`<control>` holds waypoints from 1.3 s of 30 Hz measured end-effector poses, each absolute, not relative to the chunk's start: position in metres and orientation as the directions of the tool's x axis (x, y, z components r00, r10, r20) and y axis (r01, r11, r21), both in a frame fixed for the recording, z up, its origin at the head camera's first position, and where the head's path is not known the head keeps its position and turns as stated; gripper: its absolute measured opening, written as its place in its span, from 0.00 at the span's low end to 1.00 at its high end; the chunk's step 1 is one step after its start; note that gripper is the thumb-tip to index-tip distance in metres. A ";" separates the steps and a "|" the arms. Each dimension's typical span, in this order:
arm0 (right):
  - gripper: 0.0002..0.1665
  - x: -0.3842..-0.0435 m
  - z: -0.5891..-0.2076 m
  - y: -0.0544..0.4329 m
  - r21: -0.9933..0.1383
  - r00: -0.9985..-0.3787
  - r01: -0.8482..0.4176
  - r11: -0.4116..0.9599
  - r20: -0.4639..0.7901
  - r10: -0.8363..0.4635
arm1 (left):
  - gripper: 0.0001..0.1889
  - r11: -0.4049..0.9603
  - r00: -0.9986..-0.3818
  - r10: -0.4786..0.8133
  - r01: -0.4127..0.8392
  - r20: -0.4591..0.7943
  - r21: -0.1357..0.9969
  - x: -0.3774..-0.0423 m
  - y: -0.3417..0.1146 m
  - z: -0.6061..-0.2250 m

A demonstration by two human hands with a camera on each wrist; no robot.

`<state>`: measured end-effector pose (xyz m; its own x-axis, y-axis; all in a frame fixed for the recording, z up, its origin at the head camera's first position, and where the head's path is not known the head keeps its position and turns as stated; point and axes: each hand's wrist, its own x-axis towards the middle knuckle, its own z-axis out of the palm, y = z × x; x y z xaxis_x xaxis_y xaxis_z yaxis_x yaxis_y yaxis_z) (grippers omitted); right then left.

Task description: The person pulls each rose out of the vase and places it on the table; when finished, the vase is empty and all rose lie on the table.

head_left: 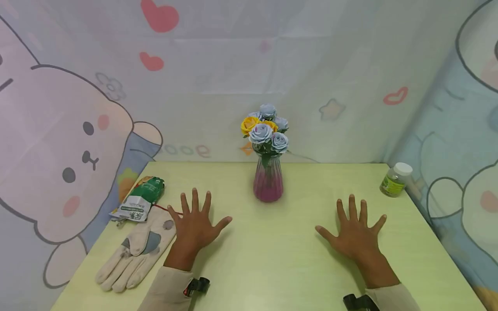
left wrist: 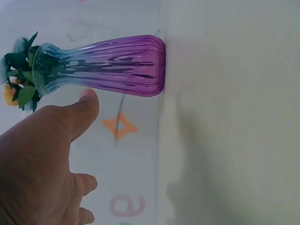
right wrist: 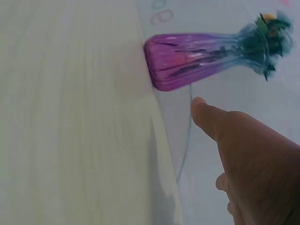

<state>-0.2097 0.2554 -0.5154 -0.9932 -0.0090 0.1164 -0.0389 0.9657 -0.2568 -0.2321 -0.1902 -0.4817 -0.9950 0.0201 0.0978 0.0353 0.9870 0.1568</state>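
Note:
Palm down and fingers spread, my left hand (head_left: pixel 195 229) holds nothing and is nearest to a pair of pale work gloves (head_left: pixel 134 255) at the left. Likewise spread and holding nothing, my right hand (head_left: pixel 355 237) is over the right half of the table. Between and beyond the hands stands a ribbed glass vase (head_left: pixel 268 181), pink at its base, upright with blue and yellow artificial roses (head_left: pixel 262 131) in it. Both wrist views show the vase (left wrist: pixel 122 65) apart from the thumbs.
A green and white packet (head_left: pixel 142 198) lies behind the gloves, at the left edge of the pale yellow table (head_left: pixel 272 259). Near the right back corner stands a small clear jar (head_left: pixel 394 179) with a white lid. A printed cloth (head_left: pixel 233 52) hangs behind the table.

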 end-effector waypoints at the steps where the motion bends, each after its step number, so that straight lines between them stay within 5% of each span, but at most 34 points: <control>1: 0.71 -0.212 -0.514 0.253 -0.247 -0.992 -0.048 0.968 0.126 -0.017 | 0.59 0.987 -0.994 0.024 0.040 0.105 0.153 -0.234 -0.189 -0.479; 15: 0.69 -0.254 -0.506 0.204 -0.268 -0.984 -0.133 0.954 0.150 -0.095 | 0.54 0.958 -0.983 0.014 0.065 0.181 0.279 -0.266 -0.148 -0.428; 25: 0.65 -0.274 -0.516 0.178 -0.382 -0.977 -0.175 0.907 0.178 -0.113 | 0.32 0.812 -0.869 0.061 0.330 0.491 0.482 -0.281 -0.120 -0.421; 39: 0.59 -0.300 -0.537 0.150 -0.585 -0.956 -0.293 0.756 0.186 -0.226 | 0.21 0.491 -0.781 0.007 0.546 0.624 0.679 -0.306 -0.086 -0.419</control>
